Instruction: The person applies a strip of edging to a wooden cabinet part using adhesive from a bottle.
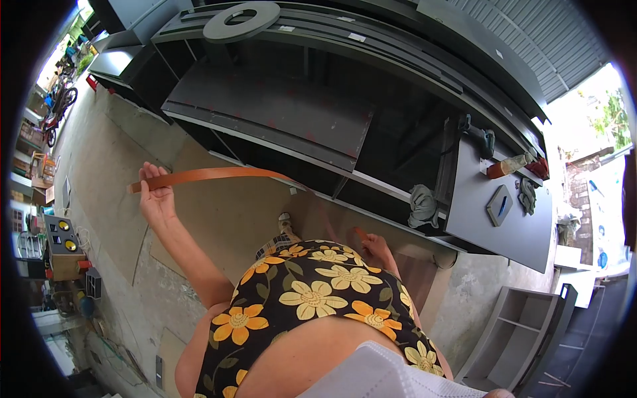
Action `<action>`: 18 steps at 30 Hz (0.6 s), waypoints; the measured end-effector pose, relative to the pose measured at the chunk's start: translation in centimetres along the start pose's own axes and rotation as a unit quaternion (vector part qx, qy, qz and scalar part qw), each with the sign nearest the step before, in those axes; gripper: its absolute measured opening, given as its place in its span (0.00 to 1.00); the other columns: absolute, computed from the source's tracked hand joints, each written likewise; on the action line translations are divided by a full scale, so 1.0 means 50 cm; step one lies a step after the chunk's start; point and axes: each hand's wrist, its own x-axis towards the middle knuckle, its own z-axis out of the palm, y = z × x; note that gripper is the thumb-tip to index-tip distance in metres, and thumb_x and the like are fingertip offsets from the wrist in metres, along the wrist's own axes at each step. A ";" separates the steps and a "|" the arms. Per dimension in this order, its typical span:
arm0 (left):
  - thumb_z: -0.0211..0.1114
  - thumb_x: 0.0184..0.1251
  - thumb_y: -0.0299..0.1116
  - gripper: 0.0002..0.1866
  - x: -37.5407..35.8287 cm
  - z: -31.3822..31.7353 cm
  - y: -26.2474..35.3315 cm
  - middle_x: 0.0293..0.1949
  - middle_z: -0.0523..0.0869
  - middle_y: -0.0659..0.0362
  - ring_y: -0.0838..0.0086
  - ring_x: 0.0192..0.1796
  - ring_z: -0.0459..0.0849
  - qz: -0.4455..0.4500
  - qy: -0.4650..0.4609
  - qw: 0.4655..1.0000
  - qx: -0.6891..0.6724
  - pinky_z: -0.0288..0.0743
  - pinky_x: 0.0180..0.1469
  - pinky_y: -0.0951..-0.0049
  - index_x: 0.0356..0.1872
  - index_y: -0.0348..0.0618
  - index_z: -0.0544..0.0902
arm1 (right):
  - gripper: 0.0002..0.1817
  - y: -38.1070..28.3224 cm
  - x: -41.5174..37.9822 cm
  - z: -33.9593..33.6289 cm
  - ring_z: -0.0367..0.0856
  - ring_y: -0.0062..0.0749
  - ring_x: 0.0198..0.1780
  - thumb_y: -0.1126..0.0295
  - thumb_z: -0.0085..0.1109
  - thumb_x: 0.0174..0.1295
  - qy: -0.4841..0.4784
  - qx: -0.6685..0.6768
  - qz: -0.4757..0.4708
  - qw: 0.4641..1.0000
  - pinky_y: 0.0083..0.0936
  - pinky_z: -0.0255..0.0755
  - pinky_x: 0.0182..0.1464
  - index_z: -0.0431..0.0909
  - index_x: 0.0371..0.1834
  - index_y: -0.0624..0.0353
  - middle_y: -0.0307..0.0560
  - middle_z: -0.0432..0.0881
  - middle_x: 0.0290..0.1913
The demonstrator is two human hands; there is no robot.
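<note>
The left hand [156,198] is extended out at the 9 o'clock side of the view, arm stretched away from the body. Its fingers are closed around one end of a long, thin, orange-brown strip of flexible edge banding [212,175], with the end of the strip projecting slightly past the hand toward 9 o'clock.

From the left hand the strip runs toward 3 o'clock, arches slightly, then descends toward 5 o'clock, becoming motion-blurred across a light wooden board surface [232,219]. It appears to end near the right hand [377,249], located just right of centre, partly hidden behind the yellow-flowered black garment [318,292]. An orange tip shows at the right hand's fingers; the grip cannot be confirmed, since the fingers are largely hidden.

Surroundings:
- At 12 o'clock: a large dark grey cabinet carcass [279,106] lying on its side, with a grey ring-shaped panel [241,20] on its top.
- At 3 o'clock: a grey flat panel [491,219] carrying a small rectangular grey block [499,204]; a crumpled grey rag [422,205] hangs beside it.
- At 2 o'clock: a power tool [481,138] and an orange-capped bottle [507,166].
- At 8 o'clock: a brown box with yellow dials [63,247] on the concrete floor.
- At 4 o'clock: a grey open shelving unit [524,331].
</note>
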 end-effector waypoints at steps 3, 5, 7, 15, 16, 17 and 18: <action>0.40 0.74 0.32 0.16 0.036 0.001 0.030 0.57 0.75 0.49 0.61 0.55 0.78 -0.011 -0.105 0.994 -0.039 0.70 0.61 0.58 0.55 0.35 0.68 | 0.14 -0.041 0.026 0.039 0.77 0.20 0.26 0.72 0.56 0.56 -0.008 -0.044 -0.029 0.999 0.19 0.70 0.27 0.77 0.45 0.66 0.40 0.80 0.26; 0.41 0.74 0.31 0.16 0.056 0.014 0.044 0.57 0.75 0.48 0.61 0.55 0.77 -0.013 -0.154 0.986 -0.056 0.69 0.61 0.58 0.56 0.35 0.67 | 0.14 -0.073 0.041 0.061 0.77 0.20 0.26 0.72 0.57 0.56 -0.017 -0.042 -0.005 0.999 0.19 0.71 0.27 0.77 0.45 0.66 0.40 0.80 0.27; 0.40 0.73 0.31 0.16 0.082 0.031 0.053 0.57 0.74 0.48 0.61 0.56 0.77 -0.003 -0.161 0.986 -0.052 0.68 0.62 0.57 0.57 0.35 0.67 | 0.14 -0.104 0.050 0.080 0.77 0.21 0.26 0.72 0.57 0.56 -0.022 -0.051 -0.009 0.998 0.19 0.71 0.27 0.77 0.45 0.66 0.40 0.80 0.27; 0.38 0.74 0.32 0.16 0.234 0.114 -0.027 0.58 0.71 0.42 0.54 0.62 0.70 0.041 0.010 0.997 0.067 0.63 0.65 0.52 0.57 0.34 0.63 | 0.12 -0.186 0.062 0.088 0.74 0.15 0.24 0.70 0.55 0.60 -0.011 0.049 -0.004 0.999 0.17 0.67 0.24 0.77 0.42 0.65 0.37 0.80 0.27; 0.38 0.74 0.33 0.17 0.262 0.106 -0.047 0.58 0.71 0.42 0.53 0.63 0.69 0.031 0.009 0.997 0.073 0.63 0.65 0.51 0.57 0.34 0.61 | 0.12 -0.219 0.038 0.077 0.71 0.13 0.23 0.68 0.55 0.60 -0.004 0.060 -0.018 0.998 0.14 0.63 0.23 0.78 0.42 0.64 0.35 0.79 0.26; 0.38 0.74 0.33 0.17 0.290 0.100 -0.067 0.58 0.71 0.41 0.52 0.64 0.68 0.019 0.007 0.997 0.079 0.63 0.65 0.50 0.57 0.34 0.60 | 0.11 -0.254 0.009 0.066 0.68 0.11 0.22 0.67 0.55 0.60 0.005 0.072 -0.031 0.997 0.12 0.60 0.22 0.78 0.41 0.62 0.33 0.78 0.25; 0.37 0.74 0.33 0.17 0.314 0.104 -0.086 0.58 0.71 0.41 0.51 0.63 0.68 0.007 0.016 0.996 0.087 0.63 0.64 0.50 0.58 0.35 0.59 | 0.11 -0.282 -0.016 0.054 0.66 0.10 0.21 0.66 0.55 0.60 0.017 0.137 -0.026 0.990 0.11 0.56 0.21 0.78 0.40 0.61 0.31 0.76 0.24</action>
